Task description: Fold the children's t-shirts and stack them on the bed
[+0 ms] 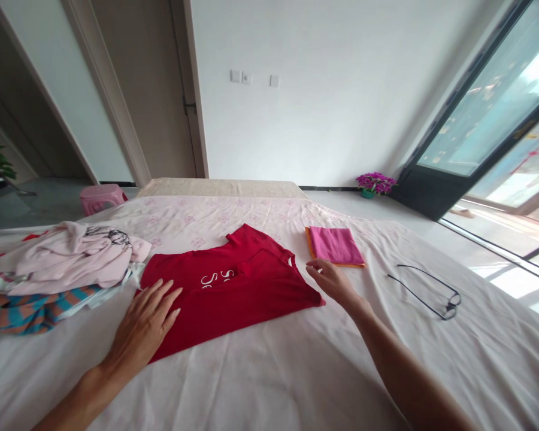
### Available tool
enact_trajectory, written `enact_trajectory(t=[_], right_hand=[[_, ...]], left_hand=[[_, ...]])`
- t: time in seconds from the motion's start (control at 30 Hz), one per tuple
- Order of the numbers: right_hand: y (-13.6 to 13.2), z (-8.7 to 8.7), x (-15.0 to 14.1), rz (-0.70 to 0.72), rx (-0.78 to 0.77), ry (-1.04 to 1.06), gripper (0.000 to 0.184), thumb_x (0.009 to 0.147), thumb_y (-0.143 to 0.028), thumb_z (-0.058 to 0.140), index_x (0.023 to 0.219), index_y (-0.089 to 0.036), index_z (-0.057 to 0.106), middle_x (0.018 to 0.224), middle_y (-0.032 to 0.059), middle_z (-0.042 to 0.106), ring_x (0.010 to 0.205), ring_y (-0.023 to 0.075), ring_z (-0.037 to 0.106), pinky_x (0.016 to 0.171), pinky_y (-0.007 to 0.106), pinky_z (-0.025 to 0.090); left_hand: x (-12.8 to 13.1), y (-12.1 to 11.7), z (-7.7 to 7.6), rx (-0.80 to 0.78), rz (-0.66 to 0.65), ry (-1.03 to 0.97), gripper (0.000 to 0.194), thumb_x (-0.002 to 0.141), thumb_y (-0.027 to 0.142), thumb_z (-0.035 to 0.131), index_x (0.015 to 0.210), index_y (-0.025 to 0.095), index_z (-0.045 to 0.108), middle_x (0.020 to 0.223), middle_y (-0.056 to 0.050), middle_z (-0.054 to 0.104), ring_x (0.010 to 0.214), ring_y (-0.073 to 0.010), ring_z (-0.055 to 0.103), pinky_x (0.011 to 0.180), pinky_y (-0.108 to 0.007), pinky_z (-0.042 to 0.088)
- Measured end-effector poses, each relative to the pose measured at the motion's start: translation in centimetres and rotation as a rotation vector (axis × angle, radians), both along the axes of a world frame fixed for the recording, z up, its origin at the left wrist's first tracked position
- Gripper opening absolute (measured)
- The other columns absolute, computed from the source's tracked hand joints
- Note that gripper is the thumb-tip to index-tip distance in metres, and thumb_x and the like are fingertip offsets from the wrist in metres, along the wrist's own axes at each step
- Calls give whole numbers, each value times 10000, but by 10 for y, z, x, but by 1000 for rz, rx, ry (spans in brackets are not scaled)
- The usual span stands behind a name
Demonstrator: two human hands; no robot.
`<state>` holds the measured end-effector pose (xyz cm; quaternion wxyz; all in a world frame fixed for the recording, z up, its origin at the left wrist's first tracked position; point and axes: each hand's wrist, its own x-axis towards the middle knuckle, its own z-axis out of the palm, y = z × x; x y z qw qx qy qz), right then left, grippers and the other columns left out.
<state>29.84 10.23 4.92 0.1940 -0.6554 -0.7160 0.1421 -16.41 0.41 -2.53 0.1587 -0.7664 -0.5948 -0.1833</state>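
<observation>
One pale sheet bears the red T-shirt, which lies folded over, directly before the person. Smoothing it well likely calls for light, even pressure that keeps layers and edges aligned. Its collar points right, its hem end left; the long axis runs left to right, the right end slightly farther off. The left hand rests near the hem end, fingers flat and spread; the right hand, fingers loosely parted and empty, hovers just beside the collar.
</observation>
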Motion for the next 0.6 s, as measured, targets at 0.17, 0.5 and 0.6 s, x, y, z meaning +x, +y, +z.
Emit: enact_trajectory(t=[0.17,0.5,0.6], right_hand=[[-27,11,7,4,-187,-208,361,884,-528,497,943,-224,680,915,50,714,808,216,645,635,281,376],[-45,-10,8,34,-201,-226,288,799,-190,504,1035,-247,659,934,20,718,845,198,656,684,268,372],[-44,-13,9,42,-121,-191,273,778,-169,504,980,-240,672,965,22,708,893,193,645,737,268,395]], left_hand=[[-8,-11,11,-33,126,-13,421,927,430,460,1269,213,577,1198,-117,646,1062,-280,622,914,-424,488],[-39,-57,7,-195,-26,-154,374,846,581,564,1085,297,609,1077,-27,673,996,-216,670,813,-285,545],[-46,-70,2,-231,-139,-118,317,805,498,646,1079,339,644,1050,15,699,1020,-203,678,837,-253,552]])
